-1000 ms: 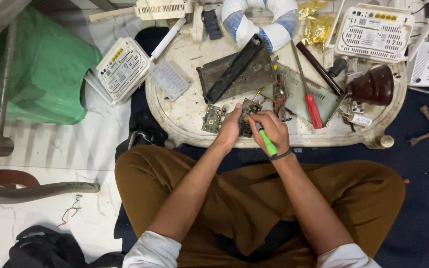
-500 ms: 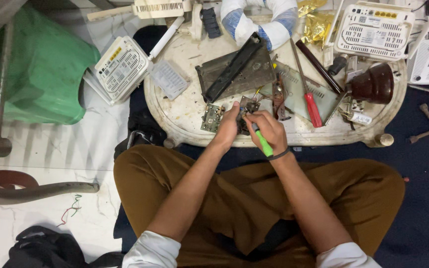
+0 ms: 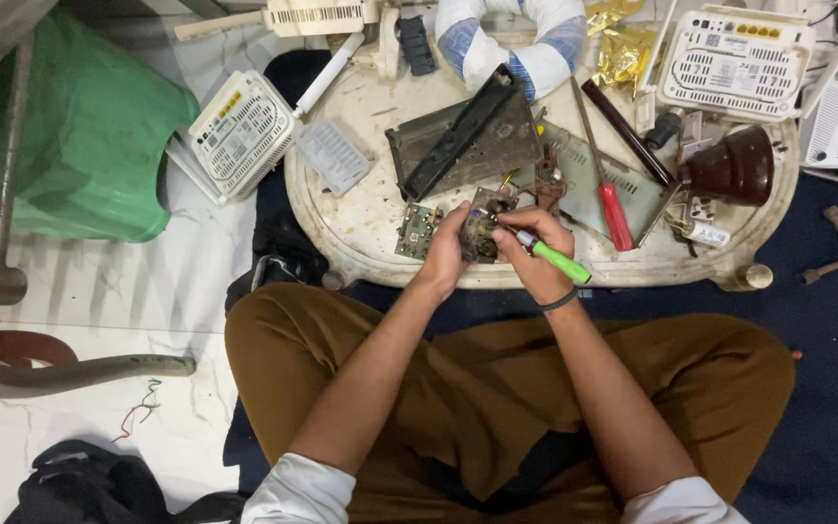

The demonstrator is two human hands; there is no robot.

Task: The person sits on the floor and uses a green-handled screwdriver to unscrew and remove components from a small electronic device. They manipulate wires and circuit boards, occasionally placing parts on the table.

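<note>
My left hand grips a small brownish circuit board at the near edge of the low white table. My right hand holds a green-handled screwdriver, its tip set against the board. A small green circuit board lies on the table just left of my left hand. Behind the hands rests a dark metal tray with a black bar across it.
A red-handled screwdriver, a dark brown lamp shade, white router boxes and a blue-white ring crowd the table. A green bag sits left. My crossed legs in brown trousers fill the foreground.
Both hands have shifted a little on the board; the screwdriver handle now points down to the right at a flatter angle. The view has tilted slightly.
</note>
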